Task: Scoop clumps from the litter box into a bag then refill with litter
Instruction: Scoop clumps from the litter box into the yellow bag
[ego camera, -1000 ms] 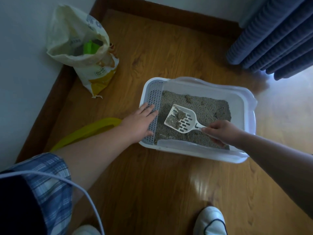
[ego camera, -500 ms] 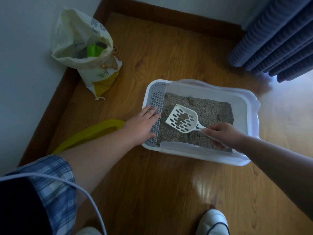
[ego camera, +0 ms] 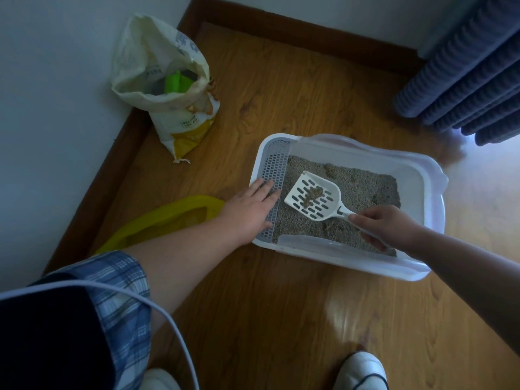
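A white litter box sat on the wooden floor, holding a layer of grey litter with several clumps on its surface. Along its left end ran a perforated grid panel; the left hand lay flat and unclenched across that panel and the rim. The right hand was clenched around the handle of a white slotted scoop, held above the litter with 1 small clump resting on its blade. Near the wall stood an open litter bag with a green item inside. A yellow bag lay partly under the left forearm.
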A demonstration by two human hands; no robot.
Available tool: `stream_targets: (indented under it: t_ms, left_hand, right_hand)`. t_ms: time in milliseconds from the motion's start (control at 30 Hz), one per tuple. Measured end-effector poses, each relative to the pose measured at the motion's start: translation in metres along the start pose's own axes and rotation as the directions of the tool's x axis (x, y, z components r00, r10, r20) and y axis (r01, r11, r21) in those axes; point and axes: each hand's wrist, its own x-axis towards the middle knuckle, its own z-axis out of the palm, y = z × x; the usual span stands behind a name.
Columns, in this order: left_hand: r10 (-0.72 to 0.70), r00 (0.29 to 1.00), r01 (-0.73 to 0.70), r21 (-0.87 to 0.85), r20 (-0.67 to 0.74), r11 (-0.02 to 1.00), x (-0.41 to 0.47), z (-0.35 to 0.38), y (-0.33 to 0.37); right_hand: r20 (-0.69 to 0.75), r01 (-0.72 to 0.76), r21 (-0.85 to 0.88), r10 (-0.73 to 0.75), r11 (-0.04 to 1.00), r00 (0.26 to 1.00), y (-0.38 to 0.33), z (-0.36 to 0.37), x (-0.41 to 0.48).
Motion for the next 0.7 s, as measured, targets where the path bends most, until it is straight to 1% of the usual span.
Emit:
stream_targets:
  t_ms: [67,200,333,433,500,600,700]
  left_hand:
    - [0.017,1.0,-0.017,0.002,-0.022,1.0,-0.004,0.001,0.0]
    - [0.063,0.997,-0.063,0.001,-0.043,0.998,-0.017,-0.001,-0.015]
    - [-0.035,0.999,0.035,-0.009,-0.032,0.999,-0.045,-0.007,-0.041]
    - [-0.091,0.996,0.091,0.085,-0.007,0.992,-0.081,-0.01,-0.073]
    - [-0.12,0.993,0.12,0.119,-0.005,0.986,-0.111,-0.007,-0.097]
    - [-0.206,0.979,0.204,0.117,0.007,0.972,-0.155,0.002,-0.127]
    - [-0.303,0.952,0.3,0.085,0.034,0.95,-0.187,0.009,-0.147]
  right_hand:
    - [0.004,0.022,-0.022,-0.022,1.0,1.0,-0.008,0.002,-0.002]
    - [0.016,0.094,-0.014,-0.094,0.995,0.995,-0.036,0.011,-0.002]
    - [0.041,0.12,-0.055,-0.118,0.991,0.992,-0.065,0.028,0.001]
    - [0.071,0.157,-0.125,-0.149,0.98,0.986,-0.092,0.046,0.005]
    - [0.097,0.184,-0.188,-0.168,0.965,0.981,-0.11,0.061,0.011]
    - [0.128,0.244,-0.329,-0.213,0.912,0.969,-0.137,0.089,0.019]
    - [0.167,0.311,-0.47,-0.263,0.826,0.95,-0.161,0.125,0.022]
